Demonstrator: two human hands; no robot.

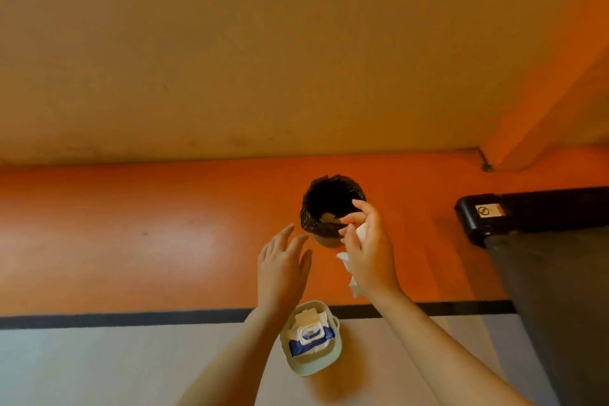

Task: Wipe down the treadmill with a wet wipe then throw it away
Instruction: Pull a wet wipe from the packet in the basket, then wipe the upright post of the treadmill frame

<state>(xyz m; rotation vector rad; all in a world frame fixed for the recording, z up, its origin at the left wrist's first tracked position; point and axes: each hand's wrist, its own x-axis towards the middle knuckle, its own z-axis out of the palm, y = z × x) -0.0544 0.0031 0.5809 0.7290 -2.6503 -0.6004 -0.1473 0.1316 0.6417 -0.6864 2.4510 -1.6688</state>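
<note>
The right hand (pixel 369 250) holds a crumpled white wet wipe (pixel 351 269), fingers curled round it, just beside the near rim of a small bin (pixel 329 208) lined with a black bag; part of the wipe hangs below the palm. The bin stands on the orange floor (pixel 131 241), near the wall. The left hand (pixel 283 265) hovers beside the right with fingers straight and spread, holding nothing. Below the hands, a pale basket (pixel 311 366) on the grey floor strip holds a blue-and-white pack of wipes (pixel 311 338), its flap up. The treadmill (pixel 543 257) lies along the floor's right edge, dark belt facing up.
</note>
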